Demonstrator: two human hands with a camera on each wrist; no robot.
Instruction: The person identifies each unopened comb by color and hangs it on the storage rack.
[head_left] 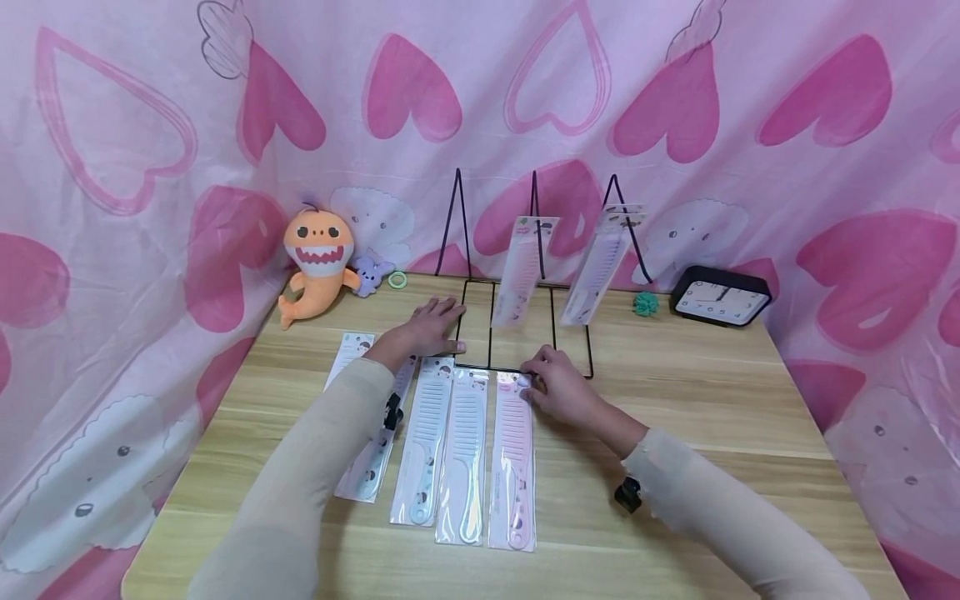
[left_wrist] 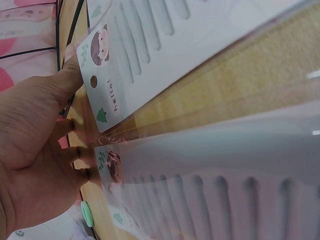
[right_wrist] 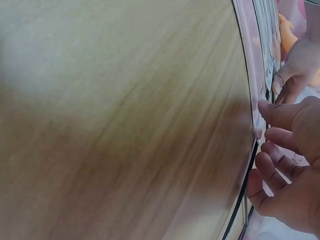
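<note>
Head view: the black wire rack point(head_left: 491, 325) lies on the table, long axis away from the person. Left hand point(head_left: 429, 329) rests flat on its left side; right hand point(head_left: 553, 383), fingers loosely curled, touches its near edge beside the pink comb point(head_left: 513, 454).

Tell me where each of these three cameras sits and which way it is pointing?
Head: worn on the person's head, looking forward and down at the wooden table, the black wire rack and packaged combs; both sleeved forearms, the left hand and right hand show.
Left wrist: beside the left hand, looking low along the packaged combs; palm and fingers show.
Right wrist: close over the table, facing the rack's wire; the right hand's fingers show.
Shared: all three show the combs.
</note>
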